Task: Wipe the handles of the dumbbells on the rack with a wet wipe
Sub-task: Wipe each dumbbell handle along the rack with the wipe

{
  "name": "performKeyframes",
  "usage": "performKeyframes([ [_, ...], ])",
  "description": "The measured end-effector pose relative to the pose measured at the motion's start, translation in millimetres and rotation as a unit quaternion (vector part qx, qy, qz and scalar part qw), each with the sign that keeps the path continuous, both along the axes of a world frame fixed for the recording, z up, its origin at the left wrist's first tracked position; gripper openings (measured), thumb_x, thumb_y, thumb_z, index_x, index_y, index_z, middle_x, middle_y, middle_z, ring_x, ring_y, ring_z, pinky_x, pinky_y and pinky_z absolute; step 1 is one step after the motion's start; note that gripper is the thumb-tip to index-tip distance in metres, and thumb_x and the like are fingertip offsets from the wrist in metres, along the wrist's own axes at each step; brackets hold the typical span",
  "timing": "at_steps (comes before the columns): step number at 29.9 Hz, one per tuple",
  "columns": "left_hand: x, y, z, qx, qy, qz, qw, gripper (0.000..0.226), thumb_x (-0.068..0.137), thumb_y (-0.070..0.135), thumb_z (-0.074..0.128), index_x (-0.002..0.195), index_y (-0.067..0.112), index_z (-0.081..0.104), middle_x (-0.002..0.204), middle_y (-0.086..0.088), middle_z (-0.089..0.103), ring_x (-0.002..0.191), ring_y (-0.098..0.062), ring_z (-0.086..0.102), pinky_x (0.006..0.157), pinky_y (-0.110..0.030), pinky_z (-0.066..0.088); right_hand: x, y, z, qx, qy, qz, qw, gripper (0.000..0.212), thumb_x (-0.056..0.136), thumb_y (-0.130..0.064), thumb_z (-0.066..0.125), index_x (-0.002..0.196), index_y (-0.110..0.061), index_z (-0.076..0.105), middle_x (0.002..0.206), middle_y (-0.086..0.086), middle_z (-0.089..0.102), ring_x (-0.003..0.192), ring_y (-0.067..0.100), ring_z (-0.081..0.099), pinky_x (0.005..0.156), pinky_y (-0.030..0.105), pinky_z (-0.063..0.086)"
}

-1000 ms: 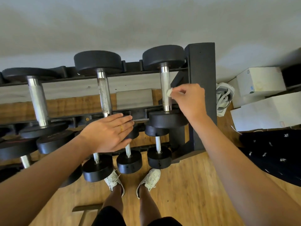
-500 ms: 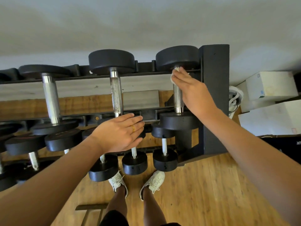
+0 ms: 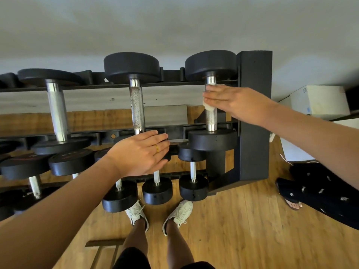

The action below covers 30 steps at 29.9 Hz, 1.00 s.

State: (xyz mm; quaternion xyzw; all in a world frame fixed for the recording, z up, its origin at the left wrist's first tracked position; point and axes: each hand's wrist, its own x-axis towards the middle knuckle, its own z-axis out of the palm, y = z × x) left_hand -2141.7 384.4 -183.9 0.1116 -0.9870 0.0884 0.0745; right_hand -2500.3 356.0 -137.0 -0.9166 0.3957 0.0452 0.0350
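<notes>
Dumbbells lie across the top tier of the black rack in the upper half of the frame, its end post just right of the rightmost handle, with white boxes at the right edge. Right hand, fingers straight, presses the wet wipe against that handle. Left hand lies flat, holding nothing, on the middle dumbbell, on its near head.

Rack top tier: 3 dumbbells side by side. Wet wipe on rightmost handle, under right hand.
</notes>
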Motion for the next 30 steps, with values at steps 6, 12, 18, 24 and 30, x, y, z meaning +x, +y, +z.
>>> performKeyframes([
  [6, 1, 0, 0, -0.004, 0.005, -0.003, 1.000, 0.044, 0.106, 0.038, 0.046, 0.121, 0.007, 0.074, 0.124, -0.012, 0.073, 0.124, -0.028, 0.065, 0.112, -0.043, 0.044, -9, 36, -13, 0.060, -0.008, 0.100, 0.993, 0.072, 0.077, 0.011, 0.069, 0.143, -0.009, 0.048, 0.152, 0.009, 0.043, 0.143, 0.026, 0.036, 0.114, 0.050, 0.032],
  [12, 1, 0, 0, -0.004, 0.006, -0.005, 1.000, 0.044, 0.106, 0.038, 0.047, 0.120, 0.007, 0.075, 0.124, -0.012, 0.073, 0.124, -0.029, 0.065, 0.112, -0.043, 0.043, -13, 3, -6, 0.038, 0.034, 0.227, 0.973, 0.075, 0.067, 0.014, 0.081, 0.136, -0.004, 0.058, 0.145, 0.011, 0.054, 0.137, 0.029, 0.047, 0.111, 0.048, 0.041],
  [18, 2, -1, -1, -0.006, 0.008, -0.005, 1.000, 0.042, 0.106, 0.039, 0.050, 0.119, 0.008, 0.075, 0.124, -0.011, 0.073, 0.125, -0.028, 0.065, 0.112, -0.043, 0.044, -4, -14, 6, -0.014, 0.042, 0.204, 0.978, 0.059, 0.071, 0.012, 0.075, 0.127, -0.001, 0.064, 0.134, 0.017, 0.062, 0.127, 0.033, 0.058, 0.106, 0.052, 0.043],
  [24, 1, 1, 0, -0.012, 0.023, -0.004, 1.000, 0.040, 0.105, 0.038, 0.053, 0.117, 0.008, 0.076, 0.121, -0.011, 0.074, 0.122, -0.027, 0.066, 0.110, -0.042, 0.047, 3, -34, 9, -0.077, 0.085, 0.128, 0.985, 0.067, 0.072, 0.016, 0.071, 0.136, 0.004, 0.054, 0.145, 0.022, 0.050, 0.137, 0.037, 0.046, 0.113, 0.051, 0.027],
  [30, 0, 0, 1, -0.005, 0.025, -0.004, 1.000, 0.042, 0.106, 0.037, 0.047, 0.117, 0.008, 0.076, 0.122, -0.010, 0.074, 0.122, -0.027, 0.066, 0.110, -0.042, 0.047, -1, -8, 0, -0.007, 0.121, 0.050, 0.991, 0.093, 0.076, 0.011, 0.067, 0.155, -0.004, 0.019, 0.163, 0.016, 0.013, 0.152, 0.031, 0.006, 0.121, 0.046, 0.006],
])
